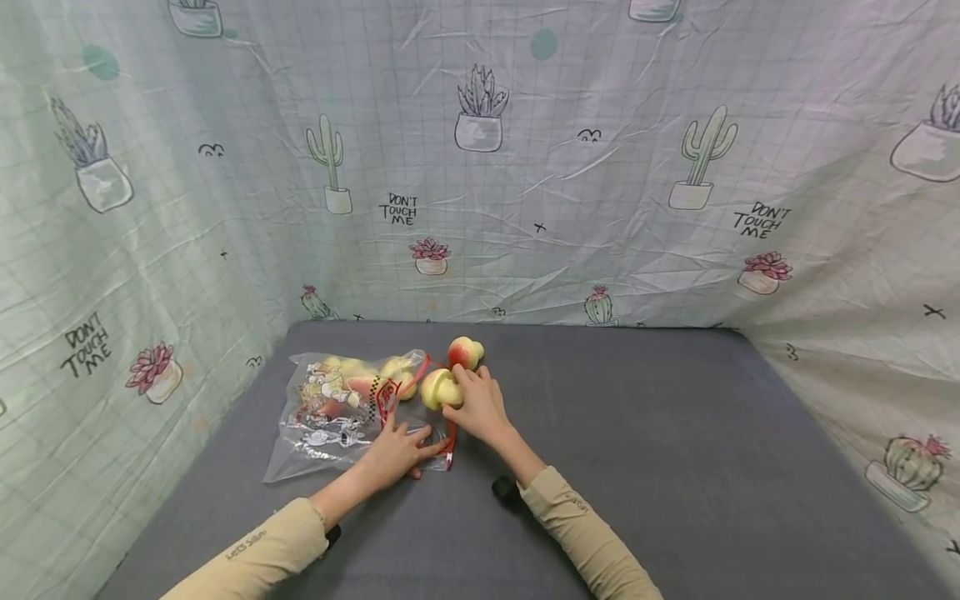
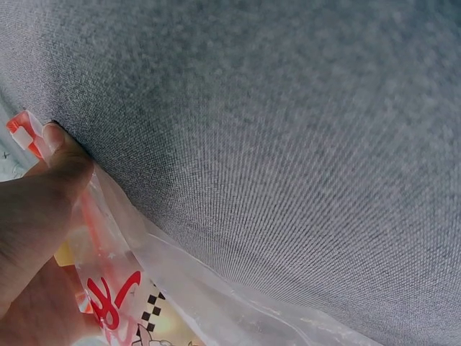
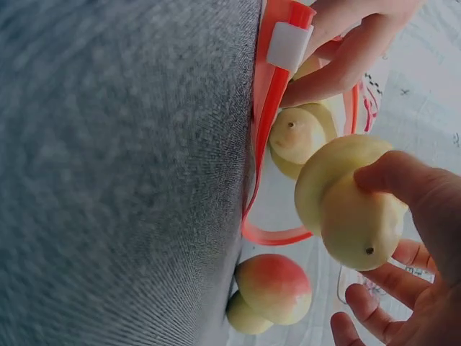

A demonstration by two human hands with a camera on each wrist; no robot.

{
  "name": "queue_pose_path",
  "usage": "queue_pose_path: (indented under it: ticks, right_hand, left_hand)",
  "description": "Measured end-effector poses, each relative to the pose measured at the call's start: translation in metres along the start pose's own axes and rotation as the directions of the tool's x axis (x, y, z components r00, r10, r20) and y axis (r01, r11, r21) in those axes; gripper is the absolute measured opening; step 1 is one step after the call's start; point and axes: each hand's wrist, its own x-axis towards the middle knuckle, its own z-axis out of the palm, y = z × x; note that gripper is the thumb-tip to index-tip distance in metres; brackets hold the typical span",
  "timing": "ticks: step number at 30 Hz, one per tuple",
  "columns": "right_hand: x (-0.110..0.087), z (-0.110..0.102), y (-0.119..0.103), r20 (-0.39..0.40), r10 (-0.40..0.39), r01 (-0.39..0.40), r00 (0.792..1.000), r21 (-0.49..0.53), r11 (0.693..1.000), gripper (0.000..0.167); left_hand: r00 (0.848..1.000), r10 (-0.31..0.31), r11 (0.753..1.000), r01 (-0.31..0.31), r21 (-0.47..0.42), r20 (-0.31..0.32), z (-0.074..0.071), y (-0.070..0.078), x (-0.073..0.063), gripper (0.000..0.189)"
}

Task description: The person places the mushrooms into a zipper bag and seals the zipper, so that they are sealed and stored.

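Note:
A clear zip bag (image 1: 288,454) with a red-edged mouth and printed cartoon figures lies at the left of the table, with several yellow and red peach-like fruits inside. My left hand (image 1: 392,457) holds the mouth's near edge, its thumb by the white slider (image 3: 289,46). My right hand (image 1: 483,408) grips a pale yellow, two-lobed peach-like fruit (image 3: 360,213) between thumb and fingers, right at the bag's opening. Just inside the mouth sits another yellow fruit (image 3: 297,137). Beyond my right hand, a red-blushed fruit (image 1: 463,353) lies loose on the table.
The dark grey table (image 1: 637,450) stretches away to the right of my hands. A pale curtain (image 1: 547,167) printed with potted cacti hangs behind the table and along its sides.

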Motion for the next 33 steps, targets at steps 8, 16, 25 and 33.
queue_pose_path:
  ticks: [8,16,25,33]
  right_hand:
    - [0.0,0.003,0.003,0.017,0.032,-0.032,0.999,0.04,0.999,0.039]
    - [-0.001,0.001,-0.003,0.123,0.067,-0.078,0.99,0.087,0.993,0.037]
    - [0.004,0.004,-0.011,0.147,0.062,-0.074,0.987,0.075,0.994,0.038]
    - [0.01,0.006,-0.017,0.174,0.091,-0.091,0.981,-0.007,0.996,0.038]
  left_hand:
    - [0.999,0.014,0.999,-0.013,0.031,-0.036,0.001,0.0,0.0,0.06]
    - [0.999,0.013,1.0,-0.013,-0.006,-0.03,0.001,-0.001,-0.001,0.061]
    - [0.998,0.02,1.0,-0.02,0.008,-0.051,-0.001,-0.006,0.0,0.061]
    - [1.0,0.028,0.999,-0.028,0.017,0.001,-0.002,-0.01,0.003,0.06]
